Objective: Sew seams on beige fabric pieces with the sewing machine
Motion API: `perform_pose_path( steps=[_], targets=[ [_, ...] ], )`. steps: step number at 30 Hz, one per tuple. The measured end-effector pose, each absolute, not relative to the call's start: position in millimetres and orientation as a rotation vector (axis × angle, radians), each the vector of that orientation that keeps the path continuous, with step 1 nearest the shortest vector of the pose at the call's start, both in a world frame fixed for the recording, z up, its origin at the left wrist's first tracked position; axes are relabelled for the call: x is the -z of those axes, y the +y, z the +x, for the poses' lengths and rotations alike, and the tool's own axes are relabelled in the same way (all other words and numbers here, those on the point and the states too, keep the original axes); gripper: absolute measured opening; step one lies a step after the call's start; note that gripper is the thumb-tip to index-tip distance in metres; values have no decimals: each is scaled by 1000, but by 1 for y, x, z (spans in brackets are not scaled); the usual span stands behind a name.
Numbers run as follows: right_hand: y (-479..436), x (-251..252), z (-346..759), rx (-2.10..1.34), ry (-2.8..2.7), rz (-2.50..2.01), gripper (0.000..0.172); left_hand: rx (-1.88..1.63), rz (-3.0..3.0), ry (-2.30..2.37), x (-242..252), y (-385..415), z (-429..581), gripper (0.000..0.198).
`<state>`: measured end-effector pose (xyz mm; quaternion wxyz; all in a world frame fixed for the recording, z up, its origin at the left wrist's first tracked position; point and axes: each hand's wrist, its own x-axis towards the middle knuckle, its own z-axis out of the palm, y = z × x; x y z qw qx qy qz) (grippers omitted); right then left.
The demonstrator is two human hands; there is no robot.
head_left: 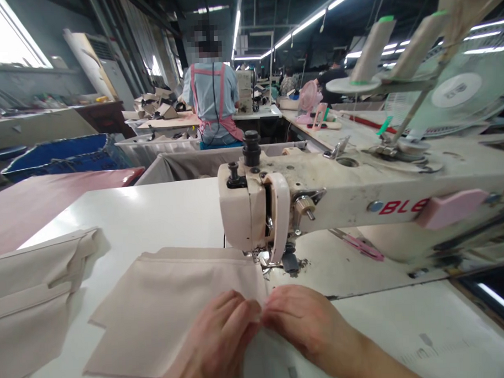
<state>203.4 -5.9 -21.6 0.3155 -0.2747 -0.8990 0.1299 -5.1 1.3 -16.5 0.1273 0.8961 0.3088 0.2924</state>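
Observation:
A beige fabric piece (169, 302) with a stitched seam along its far edge lies flat on the white table, its right edge reaching the needle area of the sewing machine (256, 211). My left hand (227, 327) rests on the fabric's right side, fingers curled and pinching its edge. Close against it, my right hand (300, 319) pinches the same edge, just in front of the presser foot (269, 260). Both sets of fingertips nearly meet, and the bit of cloth between them is mostly hidden.
More beige fabric pieces (32, 296) lie at the left. Pink-handled snips (361, 246) rest under the machine arm. Two thread cones (371, 50) stand at the upper right by a fan (459, 88). Beyond the table are a blue bin (64, 154) and a person (211, 96) facing away.

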Motion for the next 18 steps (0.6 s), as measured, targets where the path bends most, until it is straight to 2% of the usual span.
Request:
perform_pose_path(
  steps=[3, 7, 18],
  targets=[
    [1, 21, 204, -307, -2445, -672, 30, -661, 2663, 1050, 12, 21, -7, 18],
    [1, 23, 202, -267, -2447, -650, 32, -581, 2652, 1039, 16, 39, -10, 27],
    [18, 29, 195, -158, -2368, -745, 32, -768, 2509, 1105, 21, 74, -8, 27]
  ],
)
